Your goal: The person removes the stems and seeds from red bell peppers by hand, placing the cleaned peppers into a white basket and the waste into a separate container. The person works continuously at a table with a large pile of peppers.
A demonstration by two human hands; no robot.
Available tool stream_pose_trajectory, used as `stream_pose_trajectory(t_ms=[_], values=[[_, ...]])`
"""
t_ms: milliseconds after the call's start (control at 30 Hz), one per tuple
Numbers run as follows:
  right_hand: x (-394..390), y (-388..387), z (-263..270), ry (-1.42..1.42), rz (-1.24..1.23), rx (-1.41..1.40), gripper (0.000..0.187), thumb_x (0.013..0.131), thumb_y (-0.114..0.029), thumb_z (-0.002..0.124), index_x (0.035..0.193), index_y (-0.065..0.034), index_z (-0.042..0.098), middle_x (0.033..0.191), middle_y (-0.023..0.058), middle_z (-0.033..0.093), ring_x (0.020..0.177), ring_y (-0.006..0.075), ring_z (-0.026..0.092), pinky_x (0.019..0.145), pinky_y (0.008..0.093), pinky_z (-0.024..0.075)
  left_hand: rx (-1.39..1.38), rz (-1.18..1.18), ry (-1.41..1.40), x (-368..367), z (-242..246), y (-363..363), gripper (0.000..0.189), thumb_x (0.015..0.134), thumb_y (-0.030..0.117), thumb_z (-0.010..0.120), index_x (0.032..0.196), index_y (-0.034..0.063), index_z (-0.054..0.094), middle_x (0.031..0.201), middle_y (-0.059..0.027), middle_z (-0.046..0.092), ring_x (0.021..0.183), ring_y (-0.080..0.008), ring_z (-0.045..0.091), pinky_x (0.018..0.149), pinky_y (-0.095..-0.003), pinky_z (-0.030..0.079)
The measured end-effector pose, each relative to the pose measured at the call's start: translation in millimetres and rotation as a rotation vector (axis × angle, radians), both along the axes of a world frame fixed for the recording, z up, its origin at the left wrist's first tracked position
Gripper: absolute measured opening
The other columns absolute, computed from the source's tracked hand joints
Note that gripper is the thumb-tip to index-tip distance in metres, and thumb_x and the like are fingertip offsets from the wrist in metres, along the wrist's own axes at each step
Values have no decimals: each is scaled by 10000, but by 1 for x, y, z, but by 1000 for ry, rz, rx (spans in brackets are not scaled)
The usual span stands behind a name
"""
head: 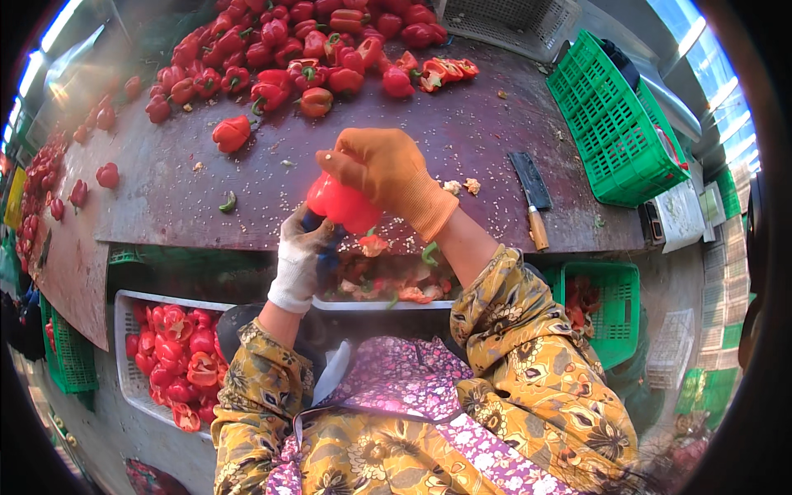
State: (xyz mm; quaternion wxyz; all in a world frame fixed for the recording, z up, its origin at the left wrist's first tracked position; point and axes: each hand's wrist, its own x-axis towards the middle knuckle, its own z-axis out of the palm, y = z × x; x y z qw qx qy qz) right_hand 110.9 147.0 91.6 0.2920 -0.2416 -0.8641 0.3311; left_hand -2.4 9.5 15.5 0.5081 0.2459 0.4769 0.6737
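Note:
A red bell pepper [346, 207] is held between my two hands above the table's near edge. My left hand [303, 250], in a white glove with dark blue on the palm side, grips it from below left. In an orange knit glove, my right hand [387, 170] is closed over its upper side with curled fingers; what lies inside that fist is hidden. A pale seed sticks to the orange glove. Below the pepper, a cut pepper core with a green stem [373, 244] is seen over a bin of pepper scraps [427, 292].
Whole red peppers [272, 43] are heaped at the back of the seed-strewn table [451, 117]. A cleaver [531, 185] lies on the right, near a green crate [619, 117]. A white crate of cored peppers [127, 371] stands low left; another green crate [628, 315] is low right.

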Motion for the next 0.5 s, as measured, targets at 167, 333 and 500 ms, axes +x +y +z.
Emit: stream_pose_trajectory(t_ms=[167, 333, 500], values=[[-12, -7, 0, 8, -39, 56, 411, 934, -438, 620, 795, -52, 646, 730, 153, 655, 692, 347, 628, 627, 447, 469, 83, 49, -65, -9, -14, 2, 327, 927, 139, 669, 1211, -12, 607, 919, -16, 659, 754, -82, 587, 665, -234, 483], [-18, 3, -21, 96, 156, -664, 394, 1001, -405, 576, 908, -25, 621, 803, -39, 614, 703, 49, 538, 620, 259, 472, 203, 10, 3, -21, -10, -8, 353, 936, 145, 665, 1249, -3, 595, 993, -36, 684, 850, -111, 644, 730, -250, 515], [-38, 3, -19, 74, 188, -509, 407, 969, -393, 616, 768, -40, 594, 646, 17, 551, 607, 112, 510, 568, 322, 441, 158, -39, 6, -35, -12, -11, 382, 907, 212, 716, 1192, -13, 600, 905, -43, 684, 664, -100, 620, 575, -245, 497]])
